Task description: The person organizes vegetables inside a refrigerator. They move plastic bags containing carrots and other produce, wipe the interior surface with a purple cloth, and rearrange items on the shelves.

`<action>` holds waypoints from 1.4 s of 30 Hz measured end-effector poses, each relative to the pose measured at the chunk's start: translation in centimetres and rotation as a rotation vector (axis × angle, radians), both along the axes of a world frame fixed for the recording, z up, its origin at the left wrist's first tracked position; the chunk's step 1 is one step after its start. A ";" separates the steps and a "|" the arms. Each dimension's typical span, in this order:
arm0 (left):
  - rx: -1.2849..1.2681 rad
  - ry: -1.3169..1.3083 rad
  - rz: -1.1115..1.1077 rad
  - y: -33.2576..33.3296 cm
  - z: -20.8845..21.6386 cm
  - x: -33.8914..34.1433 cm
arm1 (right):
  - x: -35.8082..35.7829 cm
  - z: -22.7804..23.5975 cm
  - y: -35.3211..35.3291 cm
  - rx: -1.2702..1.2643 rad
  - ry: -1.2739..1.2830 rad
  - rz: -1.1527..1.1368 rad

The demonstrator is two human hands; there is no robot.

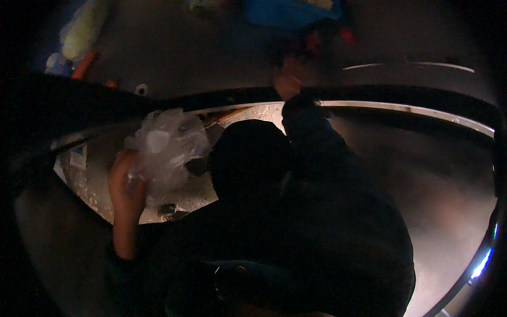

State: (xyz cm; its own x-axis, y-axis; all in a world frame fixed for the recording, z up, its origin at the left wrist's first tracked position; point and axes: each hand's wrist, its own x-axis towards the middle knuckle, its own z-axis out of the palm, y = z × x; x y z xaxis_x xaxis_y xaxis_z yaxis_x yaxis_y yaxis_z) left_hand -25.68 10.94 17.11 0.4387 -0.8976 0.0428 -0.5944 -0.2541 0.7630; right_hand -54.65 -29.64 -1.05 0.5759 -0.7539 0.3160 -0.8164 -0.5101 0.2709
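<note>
The scene is very dark. On the left, my left hand (127,179) is closed on a crumpled, see-through plastic bag (171,142). Something whitish shows within its folds, too blurred to name. Farther off, past a pale rim, reaches my right hand (291,78), smeared by motion. Its fingers do not show clearly, and dark things with red spots (312,42) lie just beyond it. Between the two arms is a large black outline (251,158), like a head and shoulders; whether it is a body, a shadow or a reflection I cannot tell.
A blue tub (290,11) stands at the far middle. Toward the far left lie a pale yellow-green bundle (83,29), orange, carrot-like pieces (84,66) and a small white ring (141,90). A curved pale rim (406,107) runs across; smooth grey metal (449,253) shows at right.
</note>
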 end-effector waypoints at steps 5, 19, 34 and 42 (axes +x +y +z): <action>-0.009 0.025 0.023 -0.4 -1.0 -0.4 | 4.6 1.2 5.0 0.434 -0.283 0.443; -0.023 -0.034 -0.002 0.8 -1.8 0.9 | -2.0 16.6 -0.8 0.827 -0.497 0.633; -0.008 0.001 -0.025 1.2 -2.9 1.3 | -1.6 6.8 -1.2 0.387 -0.122 -0.238; 0.000 0.028 -0.061 -1.7 -2.3 -0.8 | 1.8 5.6 5.6 0.394 -0.061 0.114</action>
